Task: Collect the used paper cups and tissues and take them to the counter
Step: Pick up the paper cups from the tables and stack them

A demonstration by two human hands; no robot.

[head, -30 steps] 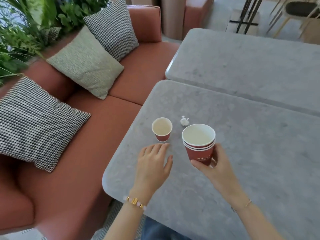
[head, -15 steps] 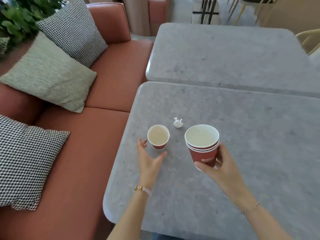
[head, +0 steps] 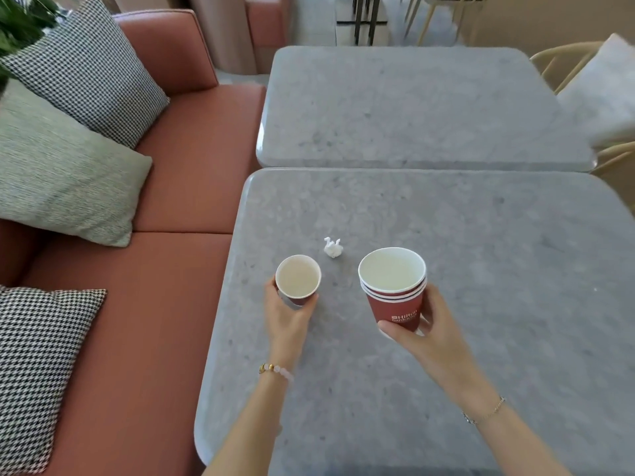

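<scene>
Paper cup (head: 298, 279), single and red, stands upright near the left edge of the grey counter (head: 481, 269). It appears to be still seated on the surface.

- **Left hand (head: 287, 317):** curls round the cup's near side, fingers to the left and thumb to the right.
- **Right hand (head: 429, 334):** wraps thumb and fingers round the lowest cup of a nested stack of cups (head: 393, 286), held upright.
- **Tissue (head: 333, 248):** crumpled, lies loose just beyond the gap between cup and stack and touches neither.

Step in hand, as judged: gathering the last loose cup. The next move calls for lifting it straight, centring it over the stack's mouth and seating it. That would free the left hand to pinch up the tissue.

Change: half a second ago the left hand was spread open just short of the cup, and now it grips it. Stack, right-hand hold and tissue are unchanged.
</scene>
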